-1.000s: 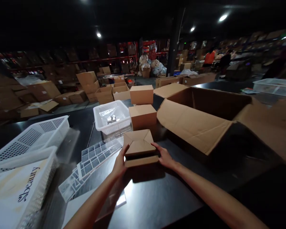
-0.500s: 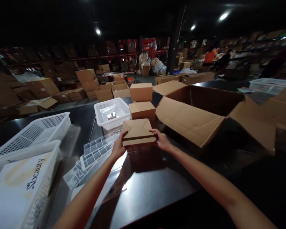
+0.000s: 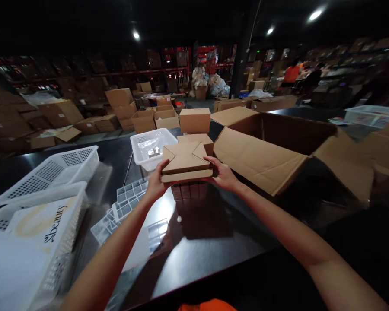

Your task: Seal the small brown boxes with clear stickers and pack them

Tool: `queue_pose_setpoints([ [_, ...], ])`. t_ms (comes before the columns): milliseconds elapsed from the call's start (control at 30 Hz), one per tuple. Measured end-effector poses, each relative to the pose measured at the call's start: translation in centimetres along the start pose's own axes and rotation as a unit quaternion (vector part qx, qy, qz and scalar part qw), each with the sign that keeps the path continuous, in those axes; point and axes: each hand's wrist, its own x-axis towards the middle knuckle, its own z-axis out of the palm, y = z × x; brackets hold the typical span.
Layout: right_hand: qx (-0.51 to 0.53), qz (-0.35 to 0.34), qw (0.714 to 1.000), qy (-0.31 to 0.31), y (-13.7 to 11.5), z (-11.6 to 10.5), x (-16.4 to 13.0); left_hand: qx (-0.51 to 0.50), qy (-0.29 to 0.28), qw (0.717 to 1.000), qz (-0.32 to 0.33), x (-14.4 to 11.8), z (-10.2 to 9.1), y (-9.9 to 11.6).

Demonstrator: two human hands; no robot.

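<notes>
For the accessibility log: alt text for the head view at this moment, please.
Both hands, left hand and right hand, hold a small flat cardboard box by its sides above a dark glossy table. A large open carton lies to the right, white plastic baskets and sticker sheets to the left, in a dim warehouse.

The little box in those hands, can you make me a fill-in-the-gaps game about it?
1. The small box is held by ____ hands.
2. The left hand grips the box's left end and the right hand grips its ____ end.
3. The white basket beyond the box stands on a ____ table.
4. The big carton to the right stands ____.

Missing words: two; right; black; open
</notes>
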Motion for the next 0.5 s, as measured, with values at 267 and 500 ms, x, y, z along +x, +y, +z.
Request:
queue_pose_setpoints([
  [267, -0.126, -0.135, 0.977, 0.109, -0.3, -1.8, 2.0, -0.289, 0.161, 0.943, -0.04, 3.0, -0.6, 2.0],
  [500, -0.321, 0.063, 0.917, 0.227, -3.7, -5.7, 10.9, -0.386, 0.111, 0.916, 0.011, 8.7, -0.5, 6.1],
])
